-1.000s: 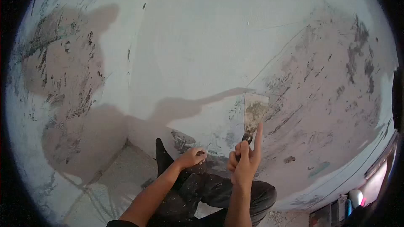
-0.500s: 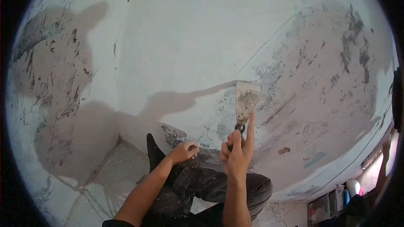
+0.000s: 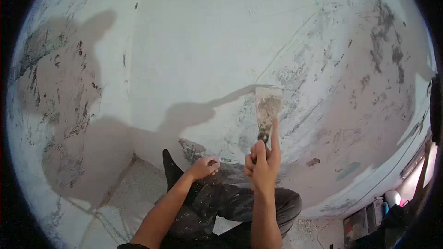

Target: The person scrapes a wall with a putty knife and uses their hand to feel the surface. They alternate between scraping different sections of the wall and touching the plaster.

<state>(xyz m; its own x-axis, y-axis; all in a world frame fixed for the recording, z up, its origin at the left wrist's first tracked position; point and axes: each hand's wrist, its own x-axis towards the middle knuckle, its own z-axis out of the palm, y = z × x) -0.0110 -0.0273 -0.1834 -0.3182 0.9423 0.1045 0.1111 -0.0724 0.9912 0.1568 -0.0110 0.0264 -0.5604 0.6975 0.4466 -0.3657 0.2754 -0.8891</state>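
My right hand [image 3: 262,166] is wrapped around the dark handle of a putty knife [image 3: 269,106], with the index finger stretched along its blade. The wide metal blade points up, smeared with grey and brown residue, and its top edge is at the wall [image 3: 194,46] or very close to it. My left hand [image 3: 203,168] is curled closed above my legs. A small dark patch shows at its fingers, but I cannot make out what it is. Around the blade the wall surface is scuffed grey and whitish.
Dark scraped marks cover the wall at left and right. My bent legs in dark, speckled trousers [image 3: 258,205] are close to the wall. Debris lies on the floor [image 3: 304,233]. A bin-like container [image 3: 360,223] with assorted items stands at lower right.
The view has shifted slightly. The putty knife stays in my right hand with its blade up, a little further left in view. My left hand keeps its curled pose.
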